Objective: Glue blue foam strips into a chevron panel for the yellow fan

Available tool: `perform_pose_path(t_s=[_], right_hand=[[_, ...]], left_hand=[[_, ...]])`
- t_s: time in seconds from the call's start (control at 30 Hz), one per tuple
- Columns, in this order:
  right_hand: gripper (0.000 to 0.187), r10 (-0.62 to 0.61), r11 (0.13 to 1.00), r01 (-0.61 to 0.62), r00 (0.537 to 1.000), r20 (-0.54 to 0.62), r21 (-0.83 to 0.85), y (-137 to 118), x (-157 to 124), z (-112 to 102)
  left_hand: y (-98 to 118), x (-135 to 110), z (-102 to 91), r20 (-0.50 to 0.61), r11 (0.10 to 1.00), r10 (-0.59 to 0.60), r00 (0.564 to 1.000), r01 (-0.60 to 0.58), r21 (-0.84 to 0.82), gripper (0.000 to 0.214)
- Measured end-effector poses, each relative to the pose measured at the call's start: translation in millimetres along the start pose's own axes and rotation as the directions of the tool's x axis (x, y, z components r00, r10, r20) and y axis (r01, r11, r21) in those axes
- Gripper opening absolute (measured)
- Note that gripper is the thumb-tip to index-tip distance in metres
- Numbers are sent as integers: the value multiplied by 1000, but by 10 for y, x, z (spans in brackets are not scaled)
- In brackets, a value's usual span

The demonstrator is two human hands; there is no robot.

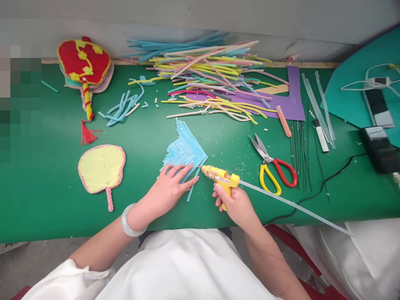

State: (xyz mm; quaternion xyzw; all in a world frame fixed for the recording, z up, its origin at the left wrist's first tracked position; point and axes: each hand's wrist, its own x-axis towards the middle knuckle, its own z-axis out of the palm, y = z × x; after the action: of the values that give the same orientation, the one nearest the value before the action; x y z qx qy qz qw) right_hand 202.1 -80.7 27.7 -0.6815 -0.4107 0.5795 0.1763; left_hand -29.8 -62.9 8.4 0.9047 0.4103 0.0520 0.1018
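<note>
Beside blue strips, right hand grips glue gun.

Green surface. Back centre: heap of coloured strips, partly over purple sheet. Back left: red fan with tassel; loose blue strips near it. Front left: yellow fan, pink-edged. Centre: blue chevron piece. Right of it: scissors, then green wires, clear sticks, black cable.
</note>
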Motion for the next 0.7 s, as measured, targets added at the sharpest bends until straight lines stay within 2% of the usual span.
perform_pose_path(t_s=[0.17,0.37,0.6,0.7], right_hand=[[55,-13,999,14,1000,-21,43,-8,-53,-16],[56,-33,998,33,999,-3,62,37,-153,-7],[53,-35,997,31,998,50,70,104,-219,79],[51,-36,998,32,997,66,61,111,-226,116]], left_hand=[[18,-11,23,-18,999,11,1000,-10,45,46],[81,-65,-21,-95,998,-59,994,56,-35,52],[58,-440,-30,-210,993,-113,971,108,-36,49],[113,-559,0,-214,992,-127,969,125,-22,45]])
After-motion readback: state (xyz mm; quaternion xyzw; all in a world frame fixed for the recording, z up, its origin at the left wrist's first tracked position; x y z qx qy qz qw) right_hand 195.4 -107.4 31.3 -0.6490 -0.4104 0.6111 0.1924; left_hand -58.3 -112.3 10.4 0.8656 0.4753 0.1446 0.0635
